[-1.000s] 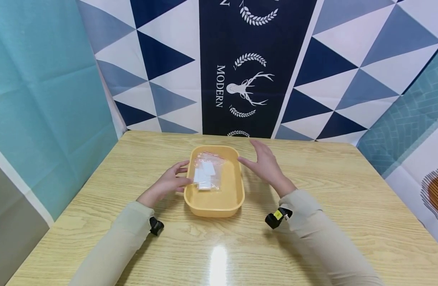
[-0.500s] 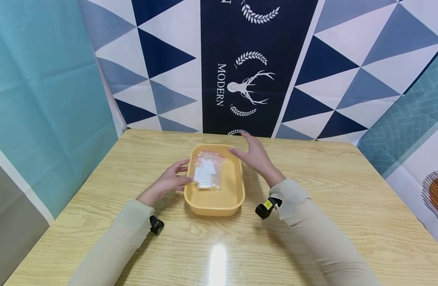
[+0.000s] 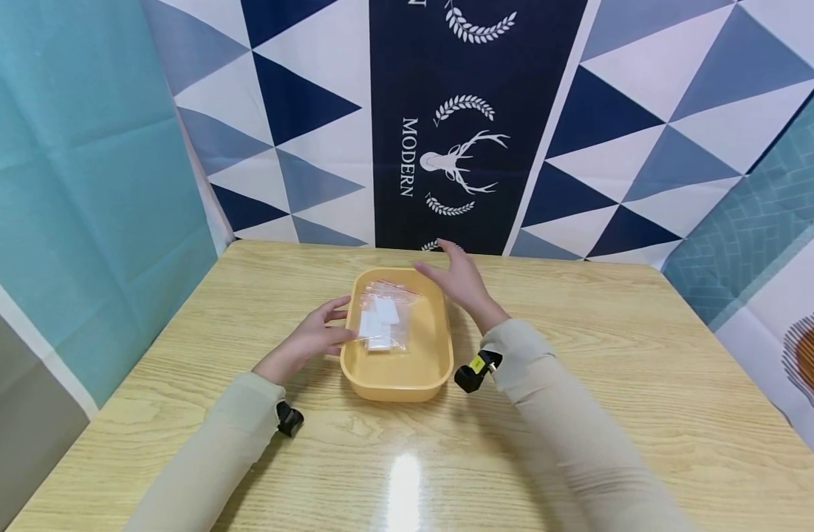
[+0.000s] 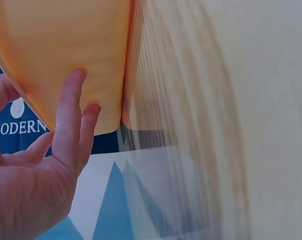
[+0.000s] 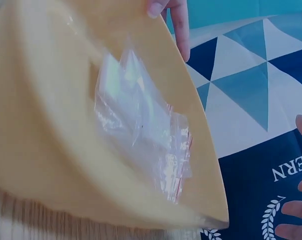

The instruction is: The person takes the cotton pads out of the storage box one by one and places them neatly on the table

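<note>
A yellow plastic bin (image 3: pixel 425 353) stands on the table, with clear zip bags (image 3: pixel 399 334) lying inside toward its left side. Red lines mark the bags' tops, and flat white pieces show through the plastic. My left hand (image 3: pixel 307 344) holds the bin's left wall, thumb over the rim. In the left wrist view, that hand's fingers (image 4: pixel 68 120) touch the outer wall. Near the far right corner of the rim is my right hand (image 3: pixel 463 284), thumb and fingers spread and holding nothing. The right wrist view shows its fingertips (image 5: pixel 293 210) apart from the bin.
The wood-grain table (image 3: pixel 613 355) extends on both sides of the bin. Behind it hangs a patterned cloth (image 3: pixel 314 111) of triangles and a dark deer panel. A teal cloth (image 3: pixel 94 185) hangs at the left. Each wrist carries a small black camera (image 3: pixel 470 375).
My right hand has moved left and slightly away from me, from beside the bin's right wall to its far right corner. The left hand, bin and bags have stayed in place.
</note>
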Available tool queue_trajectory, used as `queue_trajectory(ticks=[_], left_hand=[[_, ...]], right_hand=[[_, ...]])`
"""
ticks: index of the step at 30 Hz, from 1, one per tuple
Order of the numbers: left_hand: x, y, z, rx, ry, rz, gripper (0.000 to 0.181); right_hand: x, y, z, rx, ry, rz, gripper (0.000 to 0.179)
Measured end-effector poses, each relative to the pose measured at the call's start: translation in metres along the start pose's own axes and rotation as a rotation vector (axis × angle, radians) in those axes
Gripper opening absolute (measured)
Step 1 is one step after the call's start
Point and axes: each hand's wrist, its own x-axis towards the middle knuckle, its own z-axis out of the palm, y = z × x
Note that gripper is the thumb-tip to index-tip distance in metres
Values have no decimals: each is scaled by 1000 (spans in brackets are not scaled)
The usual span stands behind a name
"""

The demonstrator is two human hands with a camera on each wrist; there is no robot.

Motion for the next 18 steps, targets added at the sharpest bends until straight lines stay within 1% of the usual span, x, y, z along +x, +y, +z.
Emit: queue_trajectory(ticks=[6, 10, 14, 18], left_hand=[[0, 0, -1, -3, -4, -2, 73], [0, -1, -1, -7, -7, 1, 73], [1, -1, -2, -9, -14, 7, 72], [1, -1, -2, -16, -15, 6, 72]], right_hand=[[7, -2, 11, 140, 2, 16, 74], [11, -3, 19, 241, -20, 48, 73], [15, -2, 26, 338, -36, 59, 69], [20, -1, 34, 392, -46, 77, 66]])
